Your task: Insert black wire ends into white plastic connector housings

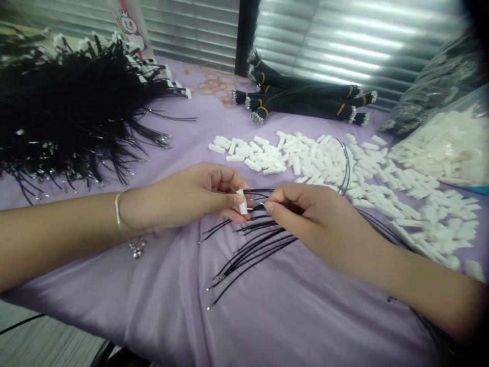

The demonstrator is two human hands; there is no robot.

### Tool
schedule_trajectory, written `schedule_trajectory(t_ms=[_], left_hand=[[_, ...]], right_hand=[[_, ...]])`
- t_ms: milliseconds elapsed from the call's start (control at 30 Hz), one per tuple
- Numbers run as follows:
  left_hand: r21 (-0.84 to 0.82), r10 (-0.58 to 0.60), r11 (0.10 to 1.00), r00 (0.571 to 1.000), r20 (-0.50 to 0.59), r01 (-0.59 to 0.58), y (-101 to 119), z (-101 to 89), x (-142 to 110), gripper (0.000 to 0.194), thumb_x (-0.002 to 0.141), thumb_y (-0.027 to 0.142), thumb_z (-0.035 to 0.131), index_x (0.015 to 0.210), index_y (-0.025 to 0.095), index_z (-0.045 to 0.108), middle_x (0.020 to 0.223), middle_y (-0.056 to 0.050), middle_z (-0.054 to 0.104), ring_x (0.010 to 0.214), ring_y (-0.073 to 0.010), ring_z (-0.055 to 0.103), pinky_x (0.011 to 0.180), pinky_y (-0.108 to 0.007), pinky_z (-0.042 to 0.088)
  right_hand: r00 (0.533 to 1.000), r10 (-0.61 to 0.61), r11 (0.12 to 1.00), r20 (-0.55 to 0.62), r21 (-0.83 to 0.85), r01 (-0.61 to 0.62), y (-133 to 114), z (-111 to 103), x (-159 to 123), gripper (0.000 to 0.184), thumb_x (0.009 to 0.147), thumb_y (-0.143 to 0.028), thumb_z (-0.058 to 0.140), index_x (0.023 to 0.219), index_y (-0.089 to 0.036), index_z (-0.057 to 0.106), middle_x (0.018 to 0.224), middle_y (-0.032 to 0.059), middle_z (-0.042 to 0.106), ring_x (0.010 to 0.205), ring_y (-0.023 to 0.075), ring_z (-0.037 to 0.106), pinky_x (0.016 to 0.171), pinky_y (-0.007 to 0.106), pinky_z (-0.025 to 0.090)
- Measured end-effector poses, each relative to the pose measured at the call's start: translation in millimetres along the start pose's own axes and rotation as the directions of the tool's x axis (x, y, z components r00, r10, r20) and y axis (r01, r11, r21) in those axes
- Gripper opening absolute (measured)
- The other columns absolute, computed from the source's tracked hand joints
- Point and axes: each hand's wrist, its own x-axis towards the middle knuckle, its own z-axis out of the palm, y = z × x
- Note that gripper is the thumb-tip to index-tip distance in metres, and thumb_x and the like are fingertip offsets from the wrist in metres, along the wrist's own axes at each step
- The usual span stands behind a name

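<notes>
Between the thumb and fingers of my left hand (pixel 214 193) is a small white connector housing (pixel 242 202). Black wires run from the housing toward the right. My right hand (pixel 305 209) pinches a black wire (pixel 259 206) whose bare metal tip points at the housing, very close to it. Whether that tip touches the housing I cannot tell. Below both hands, several loose black wires (pixel 244 255) with metal ends fan out on the purple cloth (pixel 160 300) and pass under my right hand.
White connector housings (pixel 305 155) lie scattered behind and right of my hands. Rubber-banded black wire bundles (pixel 305 97) lie at the back, near orange rubber bands (pixel 214 84). A large heap of black wires with white connectors (pixel 69 107) fills the left. Plastic bags (pixel 454 142) stand at right.
</notes>
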Motion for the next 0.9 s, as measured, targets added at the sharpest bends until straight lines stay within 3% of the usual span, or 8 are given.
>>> schedule_trajectory(t_ms=[900], left_hand=[[0.049, 0.024, 0.999, 0.999, -0.032, -0.022, -2.0, 2.1, 1.1, 0.003, 0.08, 0.016, 0.058, 0.078, 0.014, 0.059, 0.073, 0.001, 0.067, 0.071, -0.0107, 0.067, 0.068, -0.019, 0.056]], right_hand=[[1.0, -0.016, 1.0, -0.006, -0.006, 0.016, -3.3, 2.4, 0.3, 0.017, 0.077, -0.015, 0.049, 0.062, -0.016, 0.055, 0.049, -0.0062, 0.043, 0.045, 0.0044, 0.035, 0.044, 0.018, 0.026]])
